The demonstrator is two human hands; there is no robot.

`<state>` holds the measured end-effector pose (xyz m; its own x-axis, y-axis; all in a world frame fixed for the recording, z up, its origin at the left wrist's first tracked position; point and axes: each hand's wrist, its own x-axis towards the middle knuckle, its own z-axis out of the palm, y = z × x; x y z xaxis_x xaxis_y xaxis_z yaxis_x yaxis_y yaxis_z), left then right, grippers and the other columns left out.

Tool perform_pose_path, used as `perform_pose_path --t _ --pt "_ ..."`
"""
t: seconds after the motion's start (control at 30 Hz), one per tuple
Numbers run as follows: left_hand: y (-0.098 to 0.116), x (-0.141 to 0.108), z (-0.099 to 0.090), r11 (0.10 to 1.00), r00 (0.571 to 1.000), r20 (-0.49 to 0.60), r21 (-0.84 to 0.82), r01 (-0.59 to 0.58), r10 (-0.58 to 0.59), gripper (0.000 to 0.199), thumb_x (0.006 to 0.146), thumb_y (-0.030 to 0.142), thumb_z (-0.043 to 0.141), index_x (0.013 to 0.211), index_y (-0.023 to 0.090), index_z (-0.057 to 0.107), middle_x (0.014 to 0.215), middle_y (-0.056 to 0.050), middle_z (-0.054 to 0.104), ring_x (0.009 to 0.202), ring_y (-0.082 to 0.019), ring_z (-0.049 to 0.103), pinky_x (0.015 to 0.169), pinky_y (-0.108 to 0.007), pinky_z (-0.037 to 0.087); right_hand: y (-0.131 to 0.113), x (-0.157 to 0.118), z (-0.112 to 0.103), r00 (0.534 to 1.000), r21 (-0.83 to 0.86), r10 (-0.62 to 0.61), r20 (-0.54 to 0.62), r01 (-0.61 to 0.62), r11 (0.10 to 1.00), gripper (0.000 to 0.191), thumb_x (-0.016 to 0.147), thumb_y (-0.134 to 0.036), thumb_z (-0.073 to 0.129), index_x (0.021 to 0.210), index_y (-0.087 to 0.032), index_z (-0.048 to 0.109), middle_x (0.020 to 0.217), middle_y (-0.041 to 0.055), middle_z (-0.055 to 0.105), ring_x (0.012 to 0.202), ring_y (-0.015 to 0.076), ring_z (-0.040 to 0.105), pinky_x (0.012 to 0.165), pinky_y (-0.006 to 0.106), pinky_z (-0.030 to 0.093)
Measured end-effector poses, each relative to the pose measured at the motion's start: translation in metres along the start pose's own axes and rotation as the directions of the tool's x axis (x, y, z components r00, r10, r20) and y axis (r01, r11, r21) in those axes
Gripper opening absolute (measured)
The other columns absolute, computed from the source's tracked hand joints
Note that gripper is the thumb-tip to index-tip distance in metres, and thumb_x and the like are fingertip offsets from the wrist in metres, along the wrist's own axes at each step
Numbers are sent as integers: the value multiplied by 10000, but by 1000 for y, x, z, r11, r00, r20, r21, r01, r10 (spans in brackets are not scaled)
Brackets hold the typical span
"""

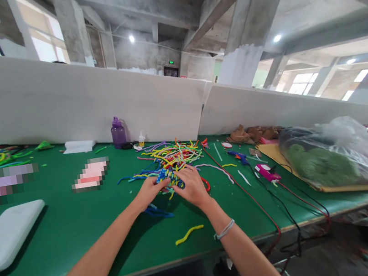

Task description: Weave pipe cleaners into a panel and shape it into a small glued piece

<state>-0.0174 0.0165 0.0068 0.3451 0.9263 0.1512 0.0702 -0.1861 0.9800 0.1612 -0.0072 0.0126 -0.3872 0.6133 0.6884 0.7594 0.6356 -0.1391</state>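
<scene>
In the head view, a blue-and-yellow pipe-cleaner piece (165, 175) is at the middle of the green table (68, 224), pinched between the fingers of the left hand (149, 192) and right hand (192, 185). Its long axis runs sideways, the right end slanting nearer the person. The hands partly hide it; its weave is hard to make out.

One head-worn view, forward and down over nearby hands (193, 185) and green table (145, 247)

Over by the white partition (151, 101), a purple bottle (119, 136) stands upright on the tabletop (61, 221); farther right slumps a clear plastic bag (361, 144), and a small green sign (171, 62) glows way back.
</scene>
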Motion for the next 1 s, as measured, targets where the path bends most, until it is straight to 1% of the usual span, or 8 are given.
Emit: perform_pose_path --t 0.07,0.17,0.27,0.53,0.67,0.8,0.9,1.0 --pt "-2 1 0 1000 1000 -7 6 2 -2 342 671 455 637 739 120 647 673 -9 637 614 -132 563 611 -246 494 -1 0 1 1000 -2 5 -1 -5 1000 413 744 -298 580 1127 -148 545 1004 89 618 986 203 520 1009 413 270" --pt "-7 2 1 998 1000 -19 66 -2 3 350 673 462 630 661 112 631 584 7 600 544 -113 534 570 -228 474 -3 1 2 1000 -14 13 5 -13 1000 472 733 -324 590 1161 -138 522 1027 95 609 1011 211 508 1006 414 274" --pt "-11 4 3 995 1000 -9 95 5 -4 364 670 468 627 616 108 619 534 18 573 511 -105 518 564 -229 467 -4 1 3 1000 -34 16 22 -15 999 478 729 -317 590 1165 -135 519 1008 90 614 997 208 515 1017 413 258" --pt "-6 1 9 997 998 18 -48 60 -59 314 637 421 671 695 114 640 634 0 632 588 -126 562 624 -253 497 -3 -1 5 999 -35 20 43 -18 999 449 745 -311 568 1154 -130 529 993 92 630 959 200 539 1015 395 256" --pt "-6 1 9 997 998 22 -48 60 -59 306 631 416 676 683 117 636 624 0 634 577 -124 560 608 -243 492 -3 -1 6 999 -24 16 49 -15 1000 428 748 -310 564 1138 -133 542 997 89 631 961 195 537 1014 387 257" --pt "-10 2 8 998 998 22 -4 56 -56 323 649 440 651 672 119 626 605 3 630 560 -123 559 600 -243 488 -4 -1 6 998 -34 31 60 -29 999 465 743 -308 562 1170 -130 520 1028 92 618 994 195 519 1016 386 252" --pt "-10 2 10 994 998 5 86 68 -68 348 653 460 633 601 117 599 532 12 598 511 -118 544 563 -229 469 -7 -1 6 997 -57 47 67 -43 997 551 729 -341 570 1223 -118 472 1053 104 602 1020 209 501 1018 410 242" --pt "-7 1 13 988 998 10 142 66 -68 365 653 469 622 554 120 579 488 21 570 482 -110 526 527 -213 443 -9 0 7 996 -56 51 71 -47 997 549 730 -319 567 1229 -117 459 1045 95 602 1010 203 503 1010 398 256"
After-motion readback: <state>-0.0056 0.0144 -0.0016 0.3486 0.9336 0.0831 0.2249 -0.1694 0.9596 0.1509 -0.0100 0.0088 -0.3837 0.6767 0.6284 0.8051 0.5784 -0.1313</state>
